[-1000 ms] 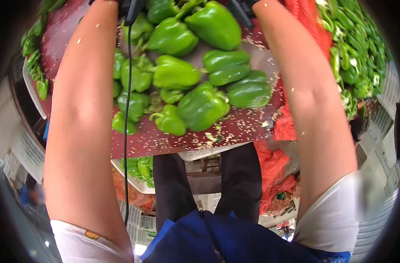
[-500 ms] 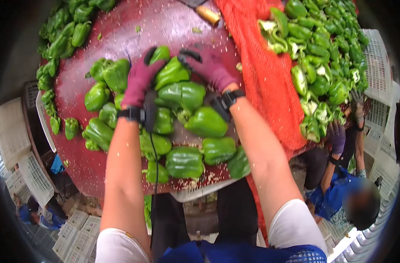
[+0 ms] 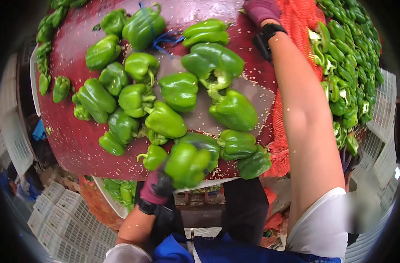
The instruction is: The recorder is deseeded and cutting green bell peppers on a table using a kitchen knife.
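The left hand (image 3: 158,188) clasps a green bell pepper (image 3: 189,165) at the red table's (image 3: 79,151) near edge, best held firmly without denting its wall; the right hand (image 3: 262,10) is beside the red mesh (image 3: 298,26), its grip too cut off to tell.

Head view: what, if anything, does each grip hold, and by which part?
The left grip holds a blurred green pepper at its lower-left side in the picture. Whether the right grip, at the top edge, holds anything cannot be told.
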Action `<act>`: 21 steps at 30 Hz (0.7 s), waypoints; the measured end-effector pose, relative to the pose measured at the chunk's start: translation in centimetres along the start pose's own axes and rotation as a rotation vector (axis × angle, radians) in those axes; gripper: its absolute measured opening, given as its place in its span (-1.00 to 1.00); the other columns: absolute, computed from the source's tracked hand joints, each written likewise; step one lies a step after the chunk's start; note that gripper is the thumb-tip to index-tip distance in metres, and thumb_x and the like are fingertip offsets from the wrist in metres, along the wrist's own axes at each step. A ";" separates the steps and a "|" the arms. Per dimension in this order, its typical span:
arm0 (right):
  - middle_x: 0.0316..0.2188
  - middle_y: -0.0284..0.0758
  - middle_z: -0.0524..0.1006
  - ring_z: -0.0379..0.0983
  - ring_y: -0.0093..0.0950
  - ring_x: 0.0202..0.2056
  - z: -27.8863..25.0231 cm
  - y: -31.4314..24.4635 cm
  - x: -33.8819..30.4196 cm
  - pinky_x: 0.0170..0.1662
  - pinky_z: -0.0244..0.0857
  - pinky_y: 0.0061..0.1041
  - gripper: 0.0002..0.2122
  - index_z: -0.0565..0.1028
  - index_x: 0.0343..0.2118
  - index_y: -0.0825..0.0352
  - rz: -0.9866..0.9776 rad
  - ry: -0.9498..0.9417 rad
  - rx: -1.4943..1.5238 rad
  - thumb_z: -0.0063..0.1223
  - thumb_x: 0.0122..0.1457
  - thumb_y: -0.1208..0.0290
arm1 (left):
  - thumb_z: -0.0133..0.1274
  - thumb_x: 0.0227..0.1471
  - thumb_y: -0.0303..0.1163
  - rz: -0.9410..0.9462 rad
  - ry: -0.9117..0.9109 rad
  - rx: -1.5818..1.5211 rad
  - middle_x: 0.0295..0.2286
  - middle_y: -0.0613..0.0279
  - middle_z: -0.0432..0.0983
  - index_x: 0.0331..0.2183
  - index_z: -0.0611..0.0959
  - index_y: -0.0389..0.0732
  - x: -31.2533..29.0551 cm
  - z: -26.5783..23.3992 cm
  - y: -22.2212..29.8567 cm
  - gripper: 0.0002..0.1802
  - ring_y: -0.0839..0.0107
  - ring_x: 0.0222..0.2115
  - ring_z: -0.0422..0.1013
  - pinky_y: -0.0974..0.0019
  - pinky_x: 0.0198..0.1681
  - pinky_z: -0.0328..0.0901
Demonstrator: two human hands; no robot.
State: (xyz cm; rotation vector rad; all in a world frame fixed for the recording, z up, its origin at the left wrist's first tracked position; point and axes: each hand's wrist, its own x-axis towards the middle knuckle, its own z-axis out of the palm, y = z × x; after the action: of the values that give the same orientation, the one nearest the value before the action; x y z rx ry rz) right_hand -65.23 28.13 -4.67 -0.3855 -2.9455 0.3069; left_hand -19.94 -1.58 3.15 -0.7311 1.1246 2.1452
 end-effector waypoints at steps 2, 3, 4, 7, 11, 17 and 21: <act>-0.12 -0.06 0.51 0.45 -0.12 -0.06 -2.0 -4.2 -2.2 -0.04 0.36 -0.23 -0.65 0.52 -0.14 0.29 -0.049 -0.245 -0.211 -0.01 0.06 0.22 | 0.22 -0.08 -0.31 -0.485 -0.233 -0.574 0.14 0.14 0.23 0.19 0.25 -0.21 0.9 2.1 0.5 -0.18 0.32 0.12 0.21 0.20 0.14 0.18; -0.14 -0.06 0.52 0.46 -0.13 -0.06 -3.0 -3.7 -1.6 -0.04 0.36 -0.24 -0.64 0.54 -0.16 0.30 -0.092 -0.287 -0.227 0.02 0.03 0.20 | 0.22 -0.08 -0.31 -0.486 -0.261 -0.600 0.14 0.14 0.23 0.19 0.25 -0.21 1.6 2.5 0.0 -0.18 0.32 0.12 0.21 0.20 0.14 0.18; -0.16 -0.05 0.54 0.47 -0.15 -0.07 -3.0 -3.1 -0.9 -0.03 0.37 -0.26 -0.63 0.56 -0.18 0.32 -0.141 -0.336 -0.223 0.04 0.00 0.19 | 0.24 -0.11 -0.31 -0.520 -0.385 -0.471 0.14 0.15 0.23 0.19 0.25 -0.20 2.0 2.6 -0.5 -0.16 0.32 0.13 0.20 0.21 0.17 0.15; -0.22 -0.05 0.56 0.52 -0.17 -0.14 1.0 2.0 4.4 -0.11 0.39 -0.27 -0.59 0.58 -0.23 0.34 -0.291 -0.234 -0.259 0.12 -0.11 0.15 | 0.26 -0.16 -0.35 -0.194 -0.722 -0.090 0.14 0.17 0.24 0.19 0.25 -0.19 4.2 2.9 -1.3 -0.12 0.33 0.16 0.16 0.22 0.21 0.07; -0.42 -0.14 0.59 0.57 -0.28 -0.36 -1.2 -4.0 -3.2 -0.27 0.41 -0.31 -0.59 0.55 -0.21 0.31 0.148 0.081 0.254 0.13 -0.10 0.14 | 0.31 -0.38 -0.35 -0.021 -0.736 0.292 0.13 0.19 0.24 0.18 0.26 -0.19 2.1 1.1 -3.5 0.01 0.24 0.15 0.18 0.21 0.24 0.02; -0.67 -0.41 0.45 0.36 -0.56 -0.70 -9.4 -6.1 -6.0 -0.62 0.27 -0.50 -0.72 0.50 -0.40 0.26 -0.168 0.211 0.863 0.21 -0.03 0.15 | 0.21 -0.12 0.07 -0.122 -0.587 -0.304 0.11 0.07 0.19 0.21 0.19 -0.13 0.3 3.2 -0.6 -0.03 0.21 0.12 0.20 0.09 0.14 0.19; -0.68 -0.46 0.38 0.31 -0.62 -0.69 -21.5 -5.6 -10.4 -0.62 0.24 -0.54 -0.83 0.46 -0.47 0.21 -0.375 0.084 1.184 0.13 0.11 0.25 | 0.12 -0.12 0.20 0.227 -0.601 -0.231 0.06 -0.06 0.25 0.25 0.07 -0.13 -1.2 3.1 -3.2 0.06 0.06 -0.07 0.38 0.00 -0.06 0.38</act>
State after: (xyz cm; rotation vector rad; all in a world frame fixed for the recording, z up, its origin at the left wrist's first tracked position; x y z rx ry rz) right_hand -52.83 23.93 16.02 0.3009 -2.1390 1.7135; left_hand -17.41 2.19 3.86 -0.0227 0.6676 2.4700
